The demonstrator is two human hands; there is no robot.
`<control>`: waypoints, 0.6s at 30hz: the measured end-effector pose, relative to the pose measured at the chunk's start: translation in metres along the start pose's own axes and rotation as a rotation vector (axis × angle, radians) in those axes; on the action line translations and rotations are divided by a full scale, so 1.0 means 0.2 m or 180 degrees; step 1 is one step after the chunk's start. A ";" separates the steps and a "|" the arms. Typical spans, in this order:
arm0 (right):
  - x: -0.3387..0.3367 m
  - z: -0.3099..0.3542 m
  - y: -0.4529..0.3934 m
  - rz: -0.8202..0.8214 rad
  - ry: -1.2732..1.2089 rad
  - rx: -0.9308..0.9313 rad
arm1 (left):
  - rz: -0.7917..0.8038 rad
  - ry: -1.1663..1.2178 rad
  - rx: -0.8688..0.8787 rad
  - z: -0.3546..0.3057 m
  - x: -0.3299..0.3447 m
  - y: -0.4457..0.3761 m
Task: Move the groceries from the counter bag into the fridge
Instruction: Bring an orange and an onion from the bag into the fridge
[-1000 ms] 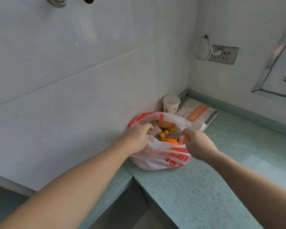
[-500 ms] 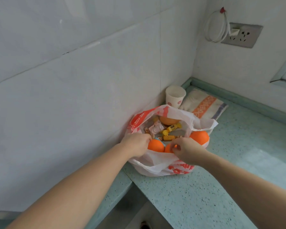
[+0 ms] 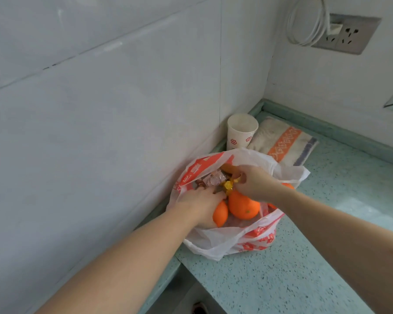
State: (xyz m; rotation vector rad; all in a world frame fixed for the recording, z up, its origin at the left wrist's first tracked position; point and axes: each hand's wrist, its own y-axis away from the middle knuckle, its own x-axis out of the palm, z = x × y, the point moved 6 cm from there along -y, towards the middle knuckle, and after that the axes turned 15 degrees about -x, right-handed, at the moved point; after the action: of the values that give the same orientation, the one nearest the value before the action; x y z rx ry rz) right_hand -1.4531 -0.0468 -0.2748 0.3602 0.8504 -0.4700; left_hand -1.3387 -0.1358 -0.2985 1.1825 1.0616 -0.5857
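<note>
Left hand [image 3: 200, 200] cupping orange [image 3: 220, 213], right hand [image 3: 255, 182] pinching yellow packet [image 3: 296, 185] inside upward-gaping bag [image 3: 225, 241]

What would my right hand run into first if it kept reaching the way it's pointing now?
Most likely the yellow wrapped snack just ahead of the right hand inside the plastic bag, then the clear packet; depth is hard to judge.

The bag [image 3: 216, 242] is thin, crinkled plastic, white with red print. The oranges [image 3: 243, 206] have a smooth, slightly shiny peel. The worktop [image 3: 281, 279] looks like speckled stone, matt. The wall tiles [image 3: 100, 109] are glossy, the cup [image 3: 241, 132] paper, the towel [image 3: 284, 141] nubby cloth.
</note>
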 end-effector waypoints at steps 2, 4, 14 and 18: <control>-0.04 -0.02 -0.07 -0.0121 0.0213 -0.0012 | -0.0040 -0.0112 0.0055 0.00 0.01 -0.02; -0.06 -0.03 -0.14 -0.0108 0.0579 -0.0109 | -0.0221 -0.0087 0.0068 0.01 -0.02 -0.04; 0.06 -0.01 -0.27 0.0219 0.1463 -0.0364 | -0.0783 0.1464 -0.0652 0.23 -0.08 -0.13; 0.07 -0.07 -0.34 0.0272 0.1360 -0.0105 | -0.0678 0.1624 -0.0632 0.25 -0.06 -0.18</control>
State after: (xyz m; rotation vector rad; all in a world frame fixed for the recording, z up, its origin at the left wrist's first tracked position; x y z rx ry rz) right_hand -1.4896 -0.1014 -0.3020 0.4736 1.2500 -0.3016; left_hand -1.3558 -0.1953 -0.3026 1.0738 1.6553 -0.3329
